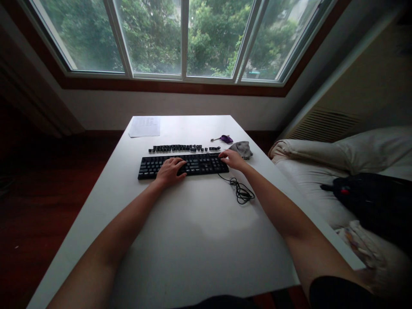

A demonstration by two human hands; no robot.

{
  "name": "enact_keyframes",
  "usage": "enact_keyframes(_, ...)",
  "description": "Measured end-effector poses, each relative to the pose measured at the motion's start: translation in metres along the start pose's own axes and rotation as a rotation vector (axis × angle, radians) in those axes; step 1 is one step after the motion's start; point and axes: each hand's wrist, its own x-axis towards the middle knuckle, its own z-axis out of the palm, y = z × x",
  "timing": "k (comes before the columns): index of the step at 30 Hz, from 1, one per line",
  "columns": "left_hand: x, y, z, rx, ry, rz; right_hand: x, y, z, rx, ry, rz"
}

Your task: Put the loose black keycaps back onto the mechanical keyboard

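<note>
A black keyboard lies across the white table, its near edge toward me. My left hand rests on its middle-left part with the fingers stretched out over the keys. At the upper right corner, my right hand has its thumb and fingertips drawn together over the number pad; anything small between them is hidden. Just beyond the keyboard several loose black keycaps lie in rows. A coiled black cable sits to the right, below my right hand.
A crumpled grey cloth lies beside my right hand, with a purple-headed brush behind it. Printed paper is at the table's far left. To the right stands a bed or sofa bearing a black bag. A window is ahead.
</note>
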Motion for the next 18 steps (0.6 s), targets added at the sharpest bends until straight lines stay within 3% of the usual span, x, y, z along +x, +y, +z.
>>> enact_keyframes(6, 0.0, 0.001, -0.001, 0.0, -0.004, 0.003, 0.001, 0.002, -0.003, 0.025, -0.048, 0.003)
enact_keyframes(13, 0.0, -0.001, 0.001, 0.0, 0.011, 0.01, 0.002, -0.013, -0.007, -0.138, -0.057, -0.099)
enact_keyframes(18, -0.001, 0.0, -0.001, -0.002, 0.005, -0.004, 0.003, -0.018, -0.014, -0.078, -0.081, -0.031)
